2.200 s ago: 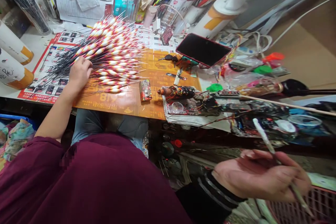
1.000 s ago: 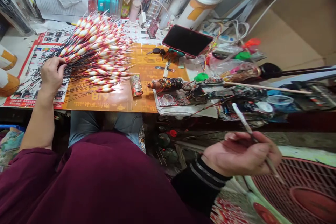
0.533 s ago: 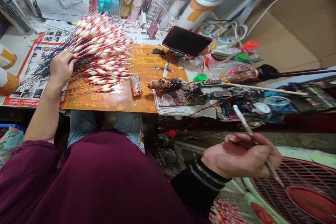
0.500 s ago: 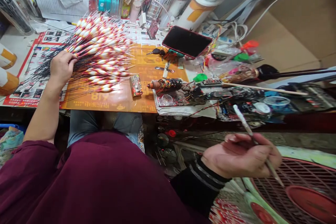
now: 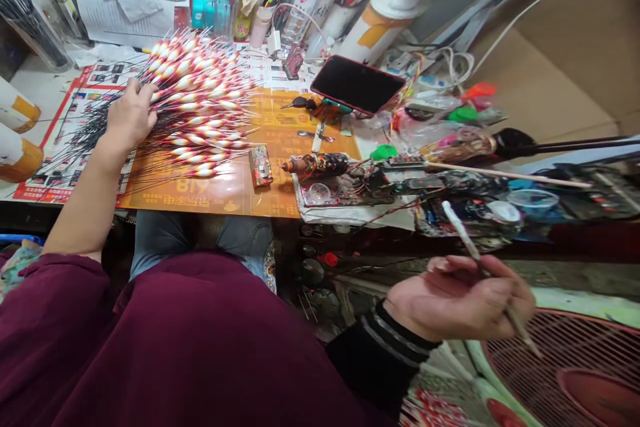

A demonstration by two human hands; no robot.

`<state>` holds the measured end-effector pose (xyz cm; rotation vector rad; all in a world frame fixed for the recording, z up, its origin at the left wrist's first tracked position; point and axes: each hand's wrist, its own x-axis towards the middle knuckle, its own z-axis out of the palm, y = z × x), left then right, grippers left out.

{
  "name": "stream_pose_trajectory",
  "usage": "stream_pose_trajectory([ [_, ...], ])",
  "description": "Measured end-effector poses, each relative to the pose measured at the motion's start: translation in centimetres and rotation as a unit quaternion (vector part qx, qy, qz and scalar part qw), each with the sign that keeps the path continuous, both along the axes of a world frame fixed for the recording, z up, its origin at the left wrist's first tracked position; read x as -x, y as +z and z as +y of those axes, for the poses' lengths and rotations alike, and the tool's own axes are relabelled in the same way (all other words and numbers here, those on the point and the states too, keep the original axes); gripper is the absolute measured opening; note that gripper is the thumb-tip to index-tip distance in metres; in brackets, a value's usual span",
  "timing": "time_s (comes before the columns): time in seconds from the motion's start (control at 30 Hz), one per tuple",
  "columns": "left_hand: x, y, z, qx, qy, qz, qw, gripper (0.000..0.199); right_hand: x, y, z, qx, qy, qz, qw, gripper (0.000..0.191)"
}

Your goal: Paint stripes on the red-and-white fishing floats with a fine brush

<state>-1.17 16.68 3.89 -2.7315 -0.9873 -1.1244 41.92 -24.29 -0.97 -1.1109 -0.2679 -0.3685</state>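
Observation:
A large pile of fishing floats (image 5: 200, 99), with white, yellow and red bodies and thin black stems, lies on the table. My left hand (image 5: 131, 113) rests over the stems where they meet the bodies. Its thumb and fingers are apart, and I see no float gripped between them. Off to the right, clear of the table's front edge, my right hand (image 5: 465, 297) is closed around a thin paintbrush (image 5: 461, 230). The brush slants, with its whitish, paint-crusted end pointing up and the thin end down.
Right of the floats lies a small paint-stained block (image 5: 261, 167). Beyond it is a paint-spattered motor device (image 5: 320, 163) with wires. A phone (image 5: 357, 85) stands tilted behind. A large fan (image 5: 575, 353) is below my right hand, and a white fan (image 5: 395, 3) stands at the back.
My left hand has moved slightly up and right over the floats, and its pinched fingers have spread. My right hand still holds the paintbrush in nearly the same place. The view has shifted slightly.

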Motion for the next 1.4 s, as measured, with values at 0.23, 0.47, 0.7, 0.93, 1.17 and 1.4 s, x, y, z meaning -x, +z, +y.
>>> stream_pose_trajectory([
  [0.23,-3.0,-0.5,5.0,0.022,-0.06,-0.016,0.998,0.089,0.0,0.3,-0.6,-0.025,0.007,-0.006,1.0,0.031],
  [0.47,-4.5,1.3,5.5,0.036,-0.035,-0.004,0.999,0.087,-0.6,0.0,-1.6,-0.003,-0.011,-0.007,1.0,0.033],
  [0.7,-4.5,1.5,6.9,0.015,-0.034,0.026,0.999,0.086,-0.4,-0.3,-1.4,0.006,-0.004,-0.004,1.0,0.034],
  [0.93,-3.5,0.5,6.9,0.064,-0.062,0.017,0.996,0.079,-0.2,0.0,-1.1,-0.002,0.0,0.006,1.0,0.033],
  [1.17,-4.1,1.0,6.5,0.083,0.0,-0.054,0.995,0.076,-0.5,-0.3,-1.0,-0.007,-0.007,-0.009,1.0,0.033],
  [1.4,-5.6,3.5,4.7,0.071,0.063,-0.078,0.992,0.064,-0.3,-0.6,-0.7,-0.008,-0.008,0.007,1.0,0.032],
])
